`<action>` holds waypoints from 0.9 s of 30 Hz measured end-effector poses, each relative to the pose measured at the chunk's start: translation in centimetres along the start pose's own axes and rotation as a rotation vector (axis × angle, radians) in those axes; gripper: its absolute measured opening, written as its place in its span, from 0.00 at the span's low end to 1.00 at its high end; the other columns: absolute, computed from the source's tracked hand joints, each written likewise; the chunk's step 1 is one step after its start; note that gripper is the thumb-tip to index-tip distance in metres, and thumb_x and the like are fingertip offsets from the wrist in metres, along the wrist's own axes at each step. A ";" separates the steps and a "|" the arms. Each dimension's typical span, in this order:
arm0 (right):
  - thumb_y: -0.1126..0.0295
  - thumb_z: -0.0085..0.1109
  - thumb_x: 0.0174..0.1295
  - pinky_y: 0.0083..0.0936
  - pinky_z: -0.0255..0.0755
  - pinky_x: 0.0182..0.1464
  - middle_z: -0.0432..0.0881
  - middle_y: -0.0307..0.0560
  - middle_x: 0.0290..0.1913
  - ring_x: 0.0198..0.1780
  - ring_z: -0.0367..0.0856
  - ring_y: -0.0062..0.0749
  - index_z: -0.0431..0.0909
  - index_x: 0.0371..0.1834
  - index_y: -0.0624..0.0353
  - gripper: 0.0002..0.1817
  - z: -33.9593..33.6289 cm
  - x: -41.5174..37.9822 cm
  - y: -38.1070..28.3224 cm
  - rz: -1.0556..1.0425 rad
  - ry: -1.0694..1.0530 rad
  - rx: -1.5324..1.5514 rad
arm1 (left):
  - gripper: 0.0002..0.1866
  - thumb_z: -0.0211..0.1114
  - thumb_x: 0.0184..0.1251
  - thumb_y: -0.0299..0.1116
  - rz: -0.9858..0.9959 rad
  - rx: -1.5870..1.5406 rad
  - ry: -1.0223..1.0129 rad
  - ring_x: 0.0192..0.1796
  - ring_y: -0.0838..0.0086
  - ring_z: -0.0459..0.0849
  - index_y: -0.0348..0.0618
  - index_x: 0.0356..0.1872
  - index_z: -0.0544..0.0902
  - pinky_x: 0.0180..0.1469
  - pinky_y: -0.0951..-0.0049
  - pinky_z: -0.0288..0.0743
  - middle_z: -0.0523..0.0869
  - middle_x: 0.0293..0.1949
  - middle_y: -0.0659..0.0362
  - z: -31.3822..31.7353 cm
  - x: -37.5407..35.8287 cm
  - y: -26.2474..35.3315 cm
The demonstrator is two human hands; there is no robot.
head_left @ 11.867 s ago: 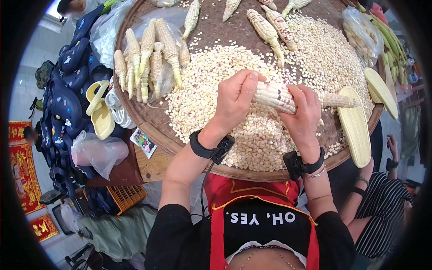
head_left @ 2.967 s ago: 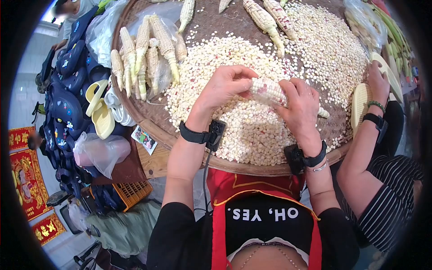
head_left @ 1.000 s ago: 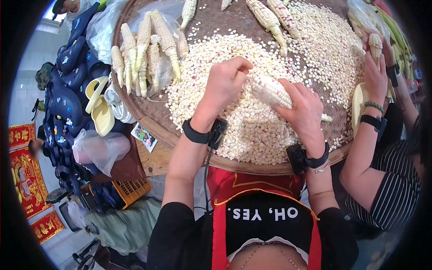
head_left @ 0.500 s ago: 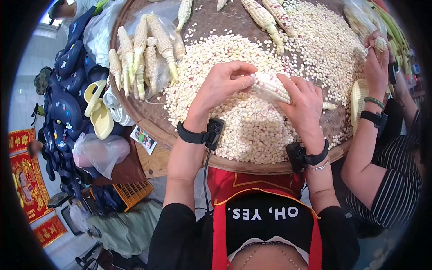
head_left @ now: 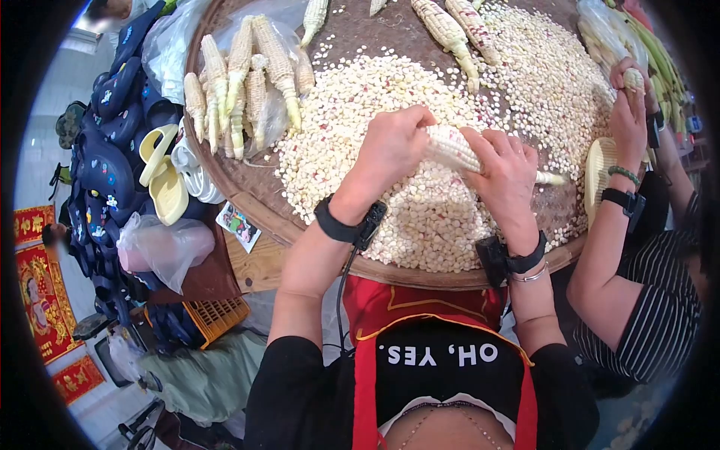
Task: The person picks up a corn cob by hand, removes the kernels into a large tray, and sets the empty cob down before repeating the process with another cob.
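Note:
A pale ear of corn [head_left: 454,148] with a few reddish kernels is held over a heap of loose kernels [head_left: 435,232]. My right hand [head_left: 501,171] wraps round its stalk end, and the stalk pokes out to the right. At the other end my left hand [head_left: 396,146] is closed, fingers curled and thumb side pressed against the kernels. Both hands hover just above the heap, which lies on a wide round woven tray [head_left: 247,184].
Bare cobs [head_left: 238,75] lie piled on the tray's left. Unshelled ears [head_left: 442,30] rest at the far side. To the right, a co-worker's hands [head_left: 630,112] hold another ear. Dark blue clogs [head_left: 105,169] and yellow slippers [head_left: 166,191] are at the left.
My left hand has turned and its fingers have curled in more tightly at the ear's end. The right hand keeps nearly the same place. The view has shifted slightly.

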State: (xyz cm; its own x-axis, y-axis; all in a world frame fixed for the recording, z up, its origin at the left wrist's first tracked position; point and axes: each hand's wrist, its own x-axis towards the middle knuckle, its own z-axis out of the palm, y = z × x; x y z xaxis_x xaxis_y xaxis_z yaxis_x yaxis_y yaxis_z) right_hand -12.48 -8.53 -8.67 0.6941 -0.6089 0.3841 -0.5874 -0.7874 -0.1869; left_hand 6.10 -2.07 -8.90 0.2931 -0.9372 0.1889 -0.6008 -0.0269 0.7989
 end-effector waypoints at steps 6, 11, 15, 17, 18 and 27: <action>0.67 0.71 0.37 0.33 0.61 0.49 0.77 0.34 0.43 0.47 0.74 0.30 0.77 0.52 0.41 0.31 -0.3 0.2 0.0 0.048 0.034 0.059 | 0.13 0.54 0.54 0.24 -0.096 -0.122 0.045 0.27 0.82 0.77 0.36 0.38 0.84 0.29 0.80 0.70 0.83 0.26 0.61 -1.9 0.6 -1.1; 0.66 0.72 0.37 0.33 0.60 0.49 0.76 0.36 0.43 0.47 0.74 0.33 0.76 0.53 0.43 0.33 0.3 0.0 0.3 0.071 0.053 0.096 | 0.14 0.56 0.67 0.31 -0.356 -0.673 -0.249 0.33 0.79 0.83 0.33 0.48 0.79 0.34 0.80 0.78 0.84 0.35 0.58 -2.3 0.7 0.4; 0.65 0.72 0.37 0.34 0.61 0.49 0.76 0.39 0.44 0.47 0.73 0.36 0.74 0.55 0.45 0.34 0.6 -0.1 0.0 0.121 0.010 0.138 | 0.14 0.57 0.66 0.30 -0.259 -0.689 -0.266 0.34 0.78 0.83 0.33 0.49 0.80 0.36 0.79 0.79 0.84 0.36 0.57 -1.6 0.5 0.4; 0.63 0.72 0.38 0.35 0.61 0.49 0.76 0.40 0.45 0.47 0.73 0.37 0.74 0.55 0.46 0.34 0.2 0.0 -0.1 0.120 -0.021 0.124 | 0.15 0.59 0.65 0.30 -0.235 -0.698 -0.282 0.34 0.78 0.83 0.33 0.50 0.79 0.38 0.79 0.79 0.84 0.37 0.57 -1.8 0.4 0.2; 0.62 0.71 0.39 0.35 0.62 0.49 0.77 0.40 0.45 0.47 0.74 0.37 0.74 0.55 0.46 0.33 0.0 0.1 -0.1 0.094 -0.014 0.114 | 0.15 0.59 0.65 0.30 -0.236 -0.697 -0.281 0.34 0.78 0.83 0.33 0.50 0.79 0.38 0.79 0.79 0.84 0.37 0.57 -1.8 0.4 0.2; 0.60 0.72 0.37 0.33 0.67 0.42 0.80 0.43 0.41 0.43 0.78 0.40 0.77 0.51 0.50 0.31 -0.2 0.3 0.1 0.078 0.004 0.247 | 0.16 0.62 0.62 0.27 -0.221 -0.682 -0.307 0.39 0.76 0.83 0.32 0.50 0.79 0.42 0.77 0.79 0.84 0.38 0.56 -2.1 0.3 0.6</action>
State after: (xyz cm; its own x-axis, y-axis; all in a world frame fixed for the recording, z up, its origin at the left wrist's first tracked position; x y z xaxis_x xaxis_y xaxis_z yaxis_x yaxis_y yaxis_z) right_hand -12.45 -8.76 -8.43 0.6486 -0.6688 0.3632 -0.5196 -0.7379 -0.4308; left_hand 7.38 -1.63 -7.12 0.0742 -0.9920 -0.1024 0.0672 -0.0975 0.9930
